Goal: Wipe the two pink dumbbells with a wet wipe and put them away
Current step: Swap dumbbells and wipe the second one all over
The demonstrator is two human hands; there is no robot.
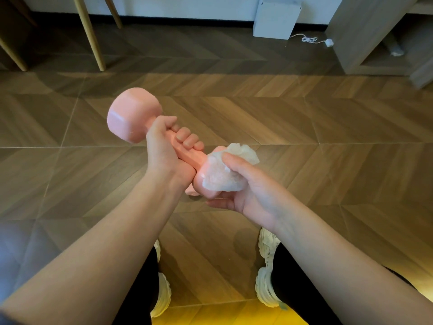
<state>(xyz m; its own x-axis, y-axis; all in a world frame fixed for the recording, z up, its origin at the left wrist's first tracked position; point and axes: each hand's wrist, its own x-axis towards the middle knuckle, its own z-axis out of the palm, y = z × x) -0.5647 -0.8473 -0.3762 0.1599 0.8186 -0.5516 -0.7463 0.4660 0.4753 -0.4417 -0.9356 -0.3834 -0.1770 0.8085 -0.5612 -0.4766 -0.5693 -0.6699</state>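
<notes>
A pink dumbbell (133,114) is held in the air over the floor, tilted with one head up at the left and the other head lower at the right. My left hand (164,148) grips its handle with the fingers curled round it. My right hand (243,186) holds a crumpled white wet wipe (222,174) wrapped over the lower head, thumb on top and fingers under. A bit of pink (192,192) shows just below that head, perhaps the second dumbbell, mostly hidden.
Wooden herringbone floor (304,127) all around. Pale wooden furniture legs (91,36) stand at the back left. A white box (276,17) with a cable (309,39) sits at the back, a wooden cabinet (365,34) at the back right. My shoes (267,266) are below.
</notes>
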